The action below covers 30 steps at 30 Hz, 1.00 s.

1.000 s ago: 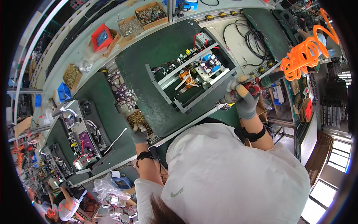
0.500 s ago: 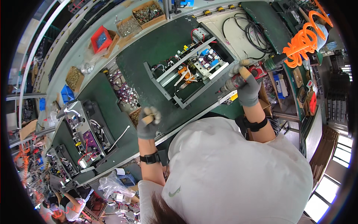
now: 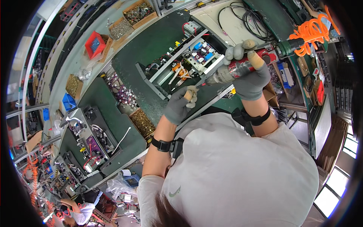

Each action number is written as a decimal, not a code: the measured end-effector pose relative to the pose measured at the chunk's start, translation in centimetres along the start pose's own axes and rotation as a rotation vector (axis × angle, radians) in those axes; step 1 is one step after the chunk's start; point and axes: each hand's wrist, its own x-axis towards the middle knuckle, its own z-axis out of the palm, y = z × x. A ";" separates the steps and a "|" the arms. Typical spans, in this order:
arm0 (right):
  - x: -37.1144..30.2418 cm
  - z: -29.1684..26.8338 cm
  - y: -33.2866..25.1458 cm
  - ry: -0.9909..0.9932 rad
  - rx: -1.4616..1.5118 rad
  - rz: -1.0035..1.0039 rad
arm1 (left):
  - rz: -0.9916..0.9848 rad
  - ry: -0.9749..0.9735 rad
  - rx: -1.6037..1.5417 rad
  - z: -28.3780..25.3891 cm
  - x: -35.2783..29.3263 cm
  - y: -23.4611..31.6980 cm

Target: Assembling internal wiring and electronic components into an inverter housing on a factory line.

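Both hands have closed toward the chassis edge. Your right hand (image 3: 247,72) grips the powered screwdriver (image 3: 234,72): rigid, seemingly heavy; hold its barrel. Your left hand (image 3: 181,104) pinches something small at the bit tip. Open electronics chassis (image 3: 181,68) lies just beyond on the worktop (image 3: 151,41).

Screwdriver (image 3: 227,73) tip hidden (behind left hand (image 3: 180,106)), screw too small

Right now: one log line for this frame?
left hand: at screwdriver tip | right hand: grips power screwdriver | open chassis on green bench
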 end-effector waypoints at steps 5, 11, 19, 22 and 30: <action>-0.1 0.0 0.2 0.012 -0.054 0.027 | 0.006 0.050 -0.044 0.3 0.3 -0.5; -0.3 -0.3 0.8 0.072 -0.012 0.040 | 0.070 0.115 0.299 1.4 0.3 -0.2; 0.0 -0.2 1.5 0.102 -0.049 0.037 | 0.101 0.171 0.399 2.5 0.4 0.2; 0.1 -0.2 1.6 0.161 -0.067 0.021 | 0.150 0.314 0.635 3.5 0.5 0.4; 0.5 -1.4 0.9 0.190 -0.059 0.059 | 0.043 0.444 0.726 -0.2 1.4 0.1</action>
